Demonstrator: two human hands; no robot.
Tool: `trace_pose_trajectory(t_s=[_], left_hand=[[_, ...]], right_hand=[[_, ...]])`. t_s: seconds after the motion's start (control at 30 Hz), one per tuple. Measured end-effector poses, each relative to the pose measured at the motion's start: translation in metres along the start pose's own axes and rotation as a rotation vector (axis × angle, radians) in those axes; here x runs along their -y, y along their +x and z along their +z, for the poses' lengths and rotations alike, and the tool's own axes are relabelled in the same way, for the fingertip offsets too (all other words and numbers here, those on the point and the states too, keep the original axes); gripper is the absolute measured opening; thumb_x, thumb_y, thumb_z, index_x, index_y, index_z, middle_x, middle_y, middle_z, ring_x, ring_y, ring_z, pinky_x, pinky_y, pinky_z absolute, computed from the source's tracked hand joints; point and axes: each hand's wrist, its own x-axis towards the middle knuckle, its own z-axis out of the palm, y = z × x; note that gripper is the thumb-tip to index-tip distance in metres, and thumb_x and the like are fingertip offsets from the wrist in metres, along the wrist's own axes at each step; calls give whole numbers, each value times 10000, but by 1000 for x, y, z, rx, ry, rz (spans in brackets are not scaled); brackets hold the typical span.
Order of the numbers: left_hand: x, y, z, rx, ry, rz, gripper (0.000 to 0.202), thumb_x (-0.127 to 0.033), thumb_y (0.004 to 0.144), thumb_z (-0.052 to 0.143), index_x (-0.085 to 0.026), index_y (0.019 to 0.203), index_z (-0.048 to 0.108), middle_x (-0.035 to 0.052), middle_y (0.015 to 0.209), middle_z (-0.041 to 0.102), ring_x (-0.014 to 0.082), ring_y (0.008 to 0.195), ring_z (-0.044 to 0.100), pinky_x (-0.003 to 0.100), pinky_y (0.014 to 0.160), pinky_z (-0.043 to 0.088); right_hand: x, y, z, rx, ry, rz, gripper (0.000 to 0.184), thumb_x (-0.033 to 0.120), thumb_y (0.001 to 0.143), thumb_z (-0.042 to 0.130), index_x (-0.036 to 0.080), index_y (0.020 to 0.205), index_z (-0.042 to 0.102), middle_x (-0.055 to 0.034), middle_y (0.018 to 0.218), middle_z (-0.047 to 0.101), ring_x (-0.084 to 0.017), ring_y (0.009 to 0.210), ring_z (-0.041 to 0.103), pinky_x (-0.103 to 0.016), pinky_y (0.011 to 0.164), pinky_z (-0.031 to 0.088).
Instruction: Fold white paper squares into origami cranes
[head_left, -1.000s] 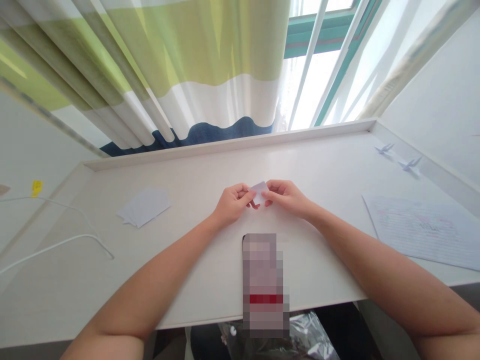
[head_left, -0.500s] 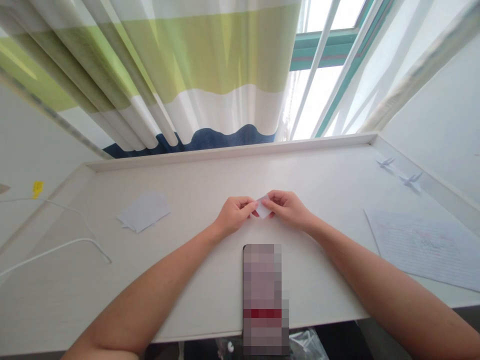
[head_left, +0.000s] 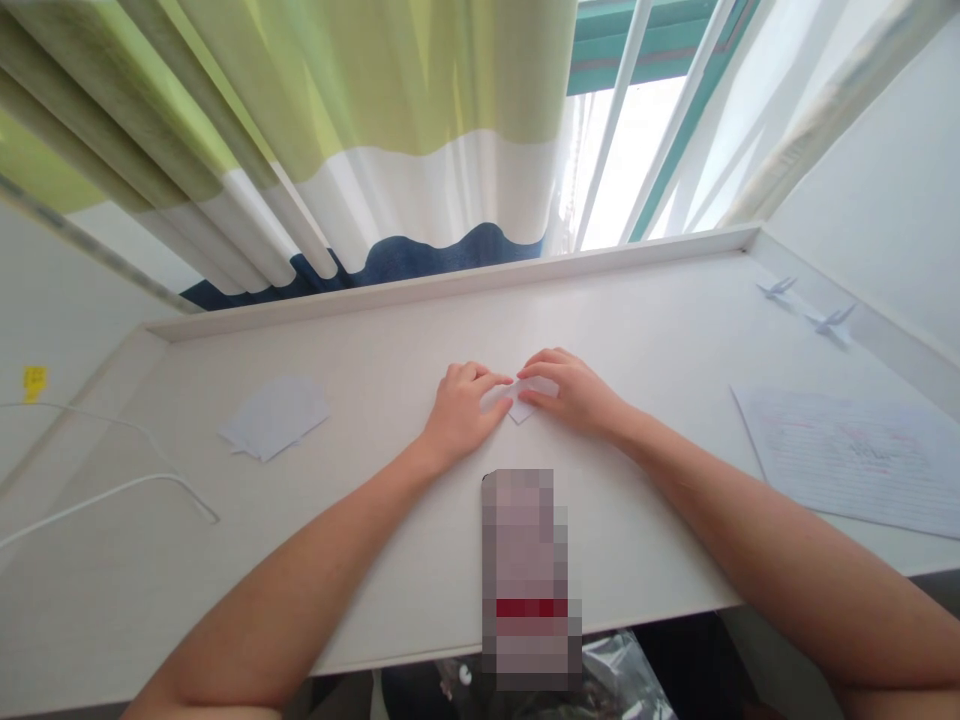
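Note:
A small folded white paper (head_left: 520, 410) lies on the white desk (head_left: 390, 360), just beyond the phone. My left hand (head_left: 459, 412) rests on the desk with its fingers curled and its fingertips pressing the paper's left side. From the right, my right hand (head_left: 571, 392) covers the paper with its fingers held together, holding it down. Most of the paper is hidden under the fingers. Both forearms lie across the desk's front edge.
A phone (head_left: 529, 575) lies at the desk's front edge between my arms. A small stack of white paper squares (head_left: 275, 417) is at the left, near a white cable (head_left: 112, 490). A written sheet (head_left: 847, 455) lies at the right. Two paper cranes (head_left: 778, 288) (head_left: 832, 321) sit by the right rim. A striped curtain (head_left: 360, 150) hangs behind.
Both hands have lowered the folded paper from just above the desk onto its surface and now press it flat. The head view has tilted slightly.

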Motion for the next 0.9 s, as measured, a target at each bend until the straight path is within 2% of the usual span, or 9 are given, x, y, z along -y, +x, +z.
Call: trace_pose_trajectory(t_s=[0.3, 0.47, 0.6, 0.73, 0.9], left_hand=[[-1, -1, -1, -2, 25, 0, 100, -308, 956, 779, -258, 1017, 841, 72, 1079, 741, 290, 1100, 599, 505, 1072, 504], [0, 0, -2, 5, 7, -5, 125, -257, 996, 709, -261, 974, 832, 71, 1082, 750, 294, 1106, 601, 502, 1025, 503], [0, 0, -2, 2, 30, -11, 91, -249, 985, 724, -258, 981, 815, 70, 1065, 754, 297, 1087, 605, 508, 1016, 492], [3, 1, -2, 7, 60, 105, 119, -231, 1012, 691, -253, 1033, 806, 73, 1076, 774, 286, 1082, 614, 475, 994, 497], [10, 4, -10, 81, 146, 330, 174, -224, 1047, 633, -256, 1017, 802, 70, 1108, 812, 275, 1109, 642, 433, 930, 481]], right_hand=[[1, -2, 1, 24, -57, -11, 177, 278, 974, 717, 224, 1125, 791, -129, 1217, 776, -328, 1133, 690, -526, 1036, 525], [-1, -1, 1, 13, -18, 34, 147, 282, 960, 753, 246, 1099, 789, -106, 1188, 784, -317, 1120, 688, -510, 1034, 510], [3, 1, 0, -1, 19, 40, 26, 257, 950, 759, 264, 975, 756, -63, 1089, 787, -288, 1064, 689, -496, 1052, 469], [6, 2, -1, 2, 24, 47, 98, 245, 946, 754, 258, 857, 715, -37, 956, 781, -261, 985, 693, -470, 1053, 452], [6, 1, -6, 19, 38, 44, 107, 219, 953, 666, 261, 895, 746, -41, 947, 795, -250, 946, 709, -421, 952, 512]])
